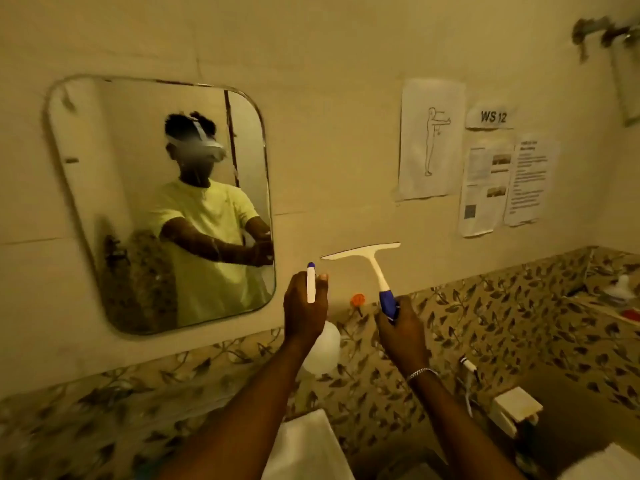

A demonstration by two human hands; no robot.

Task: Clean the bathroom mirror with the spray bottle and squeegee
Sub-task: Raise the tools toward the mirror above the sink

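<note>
The rounded mirror (104,140) hangs on the cream wall at the left and reflects a person in a pale yellow shirt. My left hand (304,306) is raised just right of the mirror's lower corner and is closed around the spray bottle (320,351), whose white head with a blue tip rises above my fingers and whose translucent body hangs below my palm. My right hand (401,330) grips the blue handle of a white squeegee (372,263). The squeegee blade points up and lies against the wall, to the right of the mirror.
Paper notices (429,140) and a "WS 12" label (493,116) are stuck to the wall at the right. Leaf-patterned tiles (519,323) cover the lower wall. An orange tap handle (357,299) sits between my hands. A white fixture (516,408) stands at the lower right.
</note>
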